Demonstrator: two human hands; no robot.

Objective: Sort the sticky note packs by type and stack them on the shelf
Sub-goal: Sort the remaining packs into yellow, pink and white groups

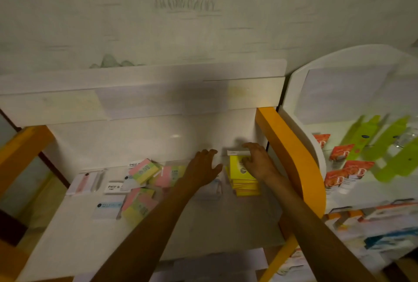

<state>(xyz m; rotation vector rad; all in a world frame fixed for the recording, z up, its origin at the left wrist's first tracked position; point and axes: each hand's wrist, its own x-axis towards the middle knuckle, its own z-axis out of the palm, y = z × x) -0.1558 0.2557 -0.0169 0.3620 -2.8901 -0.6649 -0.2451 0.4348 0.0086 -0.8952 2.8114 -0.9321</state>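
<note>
White shelf (203,232) with orange side panels fills your view, under a pale wall painted with faint reeds.

Your yellow stack (243,180) of sticky note packs sits at the shelf's right end, close to the right orange panel (291,146). Your right hand (256,160) rests on top of it, fingers curled over the top pack and its white header card; whether you are gripping the pack or only pressing on it, you cannot tell from this view. Your left hand (202,166) lies just beside the stack on its left, palm down, fingers spread and holding nothing. It rests over some clear-wrapped packs (213,185) too blurred to identify.

Further left, pink, green and yellow multicolour packs (142,169) lie loose and tilted, overlapping each other, with another such pack (139,205) nearer to you. A white pack with blue print (106,209) lies flat just left of that one. A small white card (113,186) sits behind it, and at the far left a pale pink pack (79,183) lies next to a clear wrapped item (97,180).

Beyond the right panel stands a second white rack (316,91) with a rounded top, carrying orange-red packets (341,164) and bright green cards (389,152), with blurred boxes (373,218) on the level below.
</note>
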